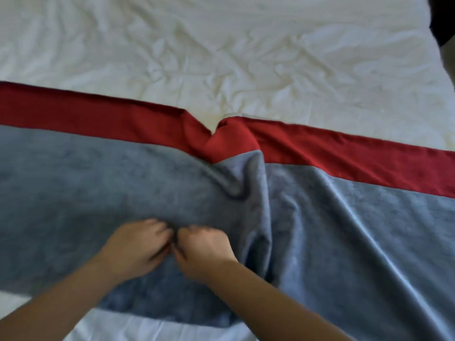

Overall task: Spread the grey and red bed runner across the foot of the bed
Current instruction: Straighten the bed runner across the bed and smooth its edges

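Bed runner (98, 180) lies flat-ish across the bed, running left to right through the whole frame. Grey main panel, red band (344, 148) along the far edge. Not smooth: in the middle a bunched fold (236, 175) pulls the red band into a notch, with creases running from there down toward the near edge. The left half looks flatter; the right half has long diagonal wrinkles and reaches the bottom of the frame.

Both hands are on the grey panel, near its near edge, just left of the fold line and below the bunch. Left hand (138, 244): palm down, fingers curled in, pinching grey cloth. Right hand (202, 252): the same, fingers curled, gripping grey cloth. The knuckles of the two hands nearly touch, with a small ridge of fabric between them. The frame is motion-blurred, so exact finger placement is unclear. Bare forearms come in from the bottom corners and lie over the grey panel.

White sheet (221, 57), heavily wrinkled, covers the bed beyond the red band. A strip of it also shows at bottom left, nearer than the runner's edge. Dark object (443, 18) at the top right corner, past the bed edge; can't tell what it is.
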A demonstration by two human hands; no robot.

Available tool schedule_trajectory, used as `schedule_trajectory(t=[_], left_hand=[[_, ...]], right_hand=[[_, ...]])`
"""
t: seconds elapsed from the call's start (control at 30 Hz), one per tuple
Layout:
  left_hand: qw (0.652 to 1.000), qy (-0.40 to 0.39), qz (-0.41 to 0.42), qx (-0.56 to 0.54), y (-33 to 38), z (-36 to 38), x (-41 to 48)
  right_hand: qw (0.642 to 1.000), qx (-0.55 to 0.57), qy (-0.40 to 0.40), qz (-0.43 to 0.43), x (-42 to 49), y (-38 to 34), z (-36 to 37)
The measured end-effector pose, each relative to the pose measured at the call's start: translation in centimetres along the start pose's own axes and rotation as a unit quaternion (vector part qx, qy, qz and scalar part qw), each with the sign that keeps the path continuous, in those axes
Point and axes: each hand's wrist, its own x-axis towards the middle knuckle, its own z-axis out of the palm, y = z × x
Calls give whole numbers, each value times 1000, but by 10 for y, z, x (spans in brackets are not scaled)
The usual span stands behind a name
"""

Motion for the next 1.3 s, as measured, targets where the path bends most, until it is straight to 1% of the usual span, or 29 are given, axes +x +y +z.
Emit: schedule_trajectory(t=[0.07, 0.1, 0.13, 0.23, 0.27, 0.33, 0.4, 0.5, 0.57, 0.63, 0.77, 0.87, 0.93, 1.0, 1.07, 1.17, 1.3], left_hand=[[998, -53, 23, -4, 2, 9, -43], [997, -74, 30, -9, 1, 15, -60], [995, -91, 39, -10, -1, 20, -74], [992, -104, 71, 13, -14, 28, -112], [992, -95, 78, 24, -19, 31, -118], [994, -66, 82, 40, -27, 36, -124], [995, -20, 80, 54, -37, 39, -128], [993, 56, 77, 74, -56, 42, -138], [991, 80, 73, 76, -72, 44, -148], [994, 68, 48, 78, -93, 42, -160], [995, -4, -18, 99, -145, 35, -186], [993, -46, -51, 93, -155, 33, -188], [995, -29, -46, 87, -145, 38, -180], [997, 8, -14, 76, -128, 43, -171], [996, 54, 21, 62, -109, 46, -163], [993, 92, 44, 51, -87, 51, -161], [996, 77, 24, 41, -85, 55, -174]], right_hand=[[998, -52, -41, -14, -19, -29, 24], [996, -64, -61, -7, -28, -39, 31], [995, -76, -60, -1, -35, -46, 40], [994, -61, -84, -29, -50, -63, 68], [993, -81, -75, -38, -51, -64, 72], [992, -120, -36, -29, -52, -69, 79], [992, -129, -13, -2, -51, -80, 81], [984, -166, 47, 39, -41, -97, 93], [982, -154, 83, 75, -32, -111, 101], [981, -138, 106, 87, -19, -131, 113], [982, -149, 101, 51, 15, -181, 133], [981, -128, 120, 83, 25, -192, 135], [978, -105, 155, 91, 17, -187, 136], [973, -101, 191, 80, 0, -175, 138], [969, -103, 208, 82, -18, -159, 136], [969, -112, 201, 95, -36, -145, 135], [976, -119, 168, 73, -36, -150, 139]])
